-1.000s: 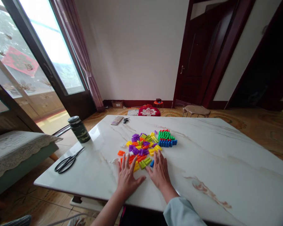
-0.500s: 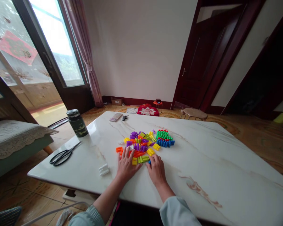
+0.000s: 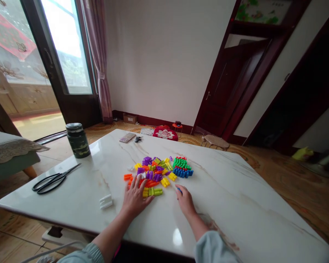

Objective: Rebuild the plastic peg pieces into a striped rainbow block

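My right hand (image 3: 185,201) is closed on a small blue plastic building piece (image 3: 178,189), just right of a pile of coloured pieces. Only a little of that piece shows past the fingers. My left hand (image 3: 135,198) lies with fingers spread at the pile's near left edge, over orange pieces (image 3: 152,183) and beside yellow ones. By its thumb sit lime-green pieces (image 3: 155,191). Purple pieces (image 3: 147,160) are toward the back of the pile. Behind and to the right is a neat block of green, red and blue pieces (image 3: 182,164).
A white piece (image 3: 106,201) lies alone left of my left hand. Farther left are black-handled scissors (image 3: 53,180) and a camouflage flask (image 3: 78,141). A phone (image 3: 127,137) and keys (image 3: 138,139) lie toward the far edge of the marble-patterned table (image 3: 235,190).
My right hand has drawn away from the pile to the right, bringing the blue piece with it. My left hand stays on the pile. The view has shifted.
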`<state>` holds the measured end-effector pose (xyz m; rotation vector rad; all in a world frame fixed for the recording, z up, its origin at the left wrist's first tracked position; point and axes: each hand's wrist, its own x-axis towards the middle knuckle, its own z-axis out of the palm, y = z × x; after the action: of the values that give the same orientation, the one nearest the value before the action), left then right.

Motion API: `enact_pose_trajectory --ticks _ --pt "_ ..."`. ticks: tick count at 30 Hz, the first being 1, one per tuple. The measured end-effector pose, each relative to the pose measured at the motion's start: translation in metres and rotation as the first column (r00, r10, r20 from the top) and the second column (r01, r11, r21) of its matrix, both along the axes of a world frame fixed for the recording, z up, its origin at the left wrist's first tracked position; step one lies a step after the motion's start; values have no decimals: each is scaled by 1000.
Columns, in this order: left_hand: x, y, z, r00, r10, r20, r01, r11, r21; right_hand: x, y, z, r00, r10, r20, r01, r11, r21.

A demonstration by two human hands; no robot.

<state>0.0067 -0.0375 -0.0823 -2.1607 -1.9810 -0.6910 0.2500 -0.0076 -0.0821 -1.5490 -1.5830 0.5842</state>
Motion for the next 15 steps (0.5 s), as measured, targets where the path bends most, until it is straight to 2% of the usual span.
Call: enact_pose_trajectory --ticks 5,8,11,15 --pt "0 3 -1 1000 -10 1 10 1000 9 67 36 19 980 -137 142 147 987 -63" --pt "-1 3 -2 1000 -16 -4 16 1000 18 91 56 33 955 -176 240 194 980 -54" --pt "-1 3 -4 1000 -16 -2 17 1000 27 98 74 39 935 -178 306 203 978 -51" --pt "-1 3 -4 1000 -17 2 17 999 29 92 91 34 923 -173 345 207 976 -63"
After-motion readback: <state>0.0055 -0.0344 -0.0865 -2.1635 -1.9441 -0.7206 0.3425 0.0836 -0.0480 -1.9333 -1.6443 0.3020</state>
